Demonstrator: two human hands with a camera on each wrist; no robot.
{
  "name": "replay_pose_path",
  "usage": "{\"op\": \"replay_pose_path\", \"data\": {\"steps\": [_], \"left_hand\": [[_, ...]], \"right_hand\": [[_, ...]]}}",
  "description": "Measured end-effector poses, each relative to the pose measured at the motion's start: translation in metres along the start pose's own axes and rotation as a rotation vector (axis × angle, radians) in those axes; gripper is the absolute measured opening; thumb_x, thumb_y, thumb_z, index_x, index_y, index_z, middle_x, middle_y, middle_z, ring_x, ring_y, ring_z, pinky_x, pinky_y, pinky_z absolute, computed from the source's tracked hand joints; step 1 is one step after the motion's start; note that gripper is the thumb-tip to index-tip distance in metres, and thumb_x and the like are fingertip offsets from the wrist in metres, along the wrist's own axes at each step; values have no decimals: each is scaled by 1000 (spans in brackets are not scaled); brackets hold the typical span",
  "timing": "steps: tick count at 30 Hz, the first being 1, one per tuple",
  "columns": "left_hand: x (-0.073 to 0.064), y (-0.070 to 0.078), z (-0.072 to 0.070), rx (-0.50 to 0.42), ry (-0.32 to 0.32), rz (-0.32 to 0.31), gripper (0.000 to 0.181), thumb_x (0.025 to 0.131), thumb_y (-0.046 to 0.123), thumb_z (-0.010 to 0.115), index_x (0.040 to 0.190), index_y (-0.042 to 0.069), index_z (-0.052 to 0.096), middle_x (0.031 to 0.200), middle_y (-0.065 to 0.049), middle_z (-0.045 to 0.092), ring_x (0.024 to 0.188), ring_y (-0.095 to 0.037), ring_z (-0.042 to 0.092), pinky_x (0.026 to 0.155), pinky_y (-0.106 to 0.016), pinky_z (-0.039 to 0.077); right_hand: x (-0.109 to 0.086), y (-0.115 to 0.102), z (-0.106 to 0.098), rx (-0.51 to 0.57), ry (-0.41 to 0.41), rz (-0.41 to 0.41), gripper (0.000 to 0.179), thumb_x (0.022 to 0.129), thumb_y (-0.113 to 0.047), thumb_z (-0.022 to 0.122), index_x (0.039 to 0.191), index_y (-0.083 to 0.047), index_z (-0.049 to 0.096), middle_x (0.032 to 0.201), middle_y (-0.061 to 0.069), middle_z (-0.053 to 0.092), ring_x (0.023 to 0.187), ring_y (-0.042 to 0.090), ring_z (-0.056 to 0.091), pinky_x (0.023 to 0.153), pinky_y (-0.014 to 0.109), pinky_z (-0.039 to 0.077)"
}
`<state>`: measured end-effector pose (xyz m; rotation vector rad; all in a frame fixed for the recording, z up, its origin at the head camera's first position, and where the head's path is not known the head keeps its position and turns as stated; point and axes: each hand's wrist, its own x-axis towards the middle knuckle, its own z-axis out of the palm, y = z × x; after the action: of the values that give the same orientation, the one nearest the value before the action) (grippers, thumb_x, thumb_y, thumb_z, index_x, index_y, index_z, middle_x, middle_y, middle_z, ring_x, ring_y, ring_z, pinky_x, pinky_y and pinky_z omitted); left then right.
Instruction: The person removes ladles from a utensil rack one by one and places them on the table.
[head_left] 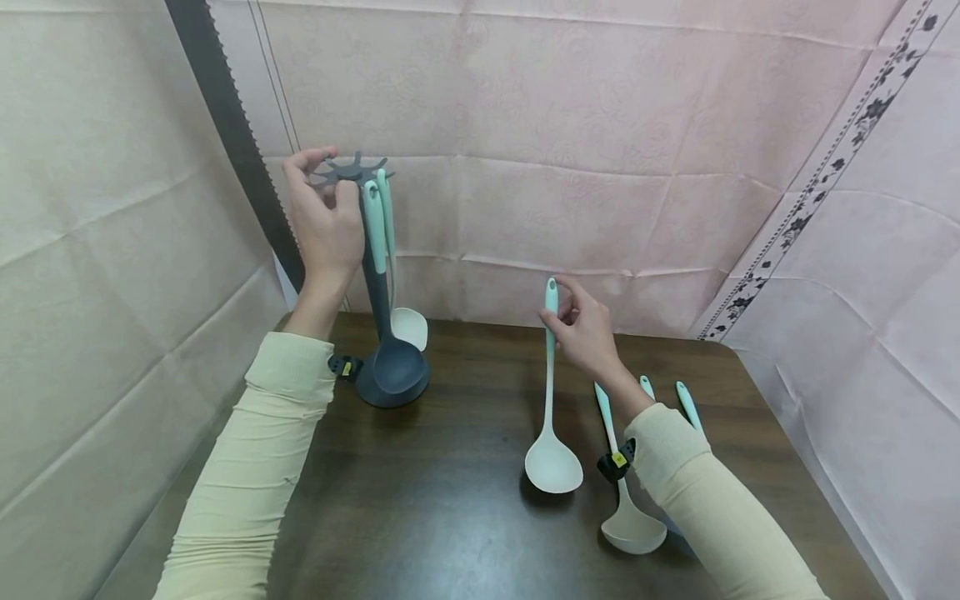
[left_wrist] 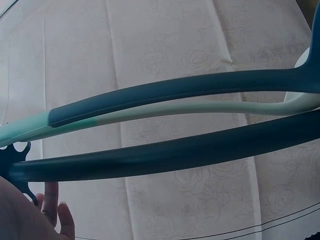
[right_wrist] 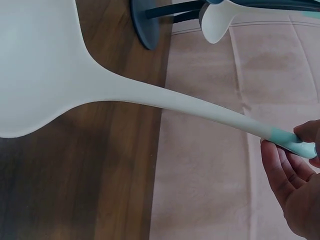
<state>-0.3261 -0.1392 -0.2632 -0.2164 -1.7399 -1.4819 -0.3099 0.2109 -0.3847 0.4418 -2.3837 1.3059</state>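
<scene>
My left hand (head_left: 330, 229) grips the spiky hook top (head_left: 358, 170) of a dark blue utensil stand (left_wrist: 150, 161), which stands upright at the table's back left. A dark ladle (head_left: 400, 367) with a mint handle hangs on it. Behind that hangs a white utensil (head_left: 409, 327), its kind partly hidden. My right hand (head_left: 587, 335) pinches a white ladle (head_left: 553, 463) near the end of its mint handle, thumb on one side and fingers on the other. The ladle hangs bowl down, seemingly just above the table, to the right of the stand.
Another white ladle (head_left: 633, 532) lies on the brown table (head_left: 442, 500) beneath my right forearm. Two more mint handles (head_left: 688, 406) show beyond that sleeve, their heads mostly hidden. Pale cloth walls (head_left: 525, 208) close in the table's back and sides.
</scene>
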Motion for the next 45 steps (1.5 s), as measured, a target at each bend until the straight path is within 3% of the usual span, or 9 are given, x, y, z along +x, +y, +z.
{"op": "replay_pose_path", "data": {"steps": [8,17,31,38,45], "left_hand": [[1,2,2,5,1,10,46,96,21,46,142,14,46,147,6,53,78,-17,57,73,-28,44],[-1,4,5,-16,-24,-3,44,98,22,46,142,16,47,126,1,56,81,-20,58,75,-30,45],[-1,1,3,-3,-18,-9,48,98,21,48,145,13,46,130,0,56,81,-17,56,75,-29,43],[0,-2,1,-6,-12,-8,48,98,21,48,145,13,46,126,1,56,77,-17,54,72,-29,42],[-1,-2,0,4,-15,-7,48,98,22,47,145,13,45,130,-1,56,80,-17,55,75,-29,43]], "right_hand": [[-5,17,-1,-41,-12,44,56,98,-11,76,150,-10,56,85,19,64,66,28,68,49,33,56],[-11,35,-1,-82,-26,103,54,98,-14,76,148,-10,58,83,13,65,65,28,68,48,34,57],[-20,51,5,-76,-82,151,53,99,-13,75,149,-7,57,81,13,63,62,41,68,50,33,57],[-24,56,8,-69,-106,195,53,100,-15,74,149,-8,56,81,12,66,52,25,66,51,36,57],[-30,65,10,-31,-121,222,50,101,-15,73,148,-10,57,81,13,66,63,48,69,50,39,58]]}}
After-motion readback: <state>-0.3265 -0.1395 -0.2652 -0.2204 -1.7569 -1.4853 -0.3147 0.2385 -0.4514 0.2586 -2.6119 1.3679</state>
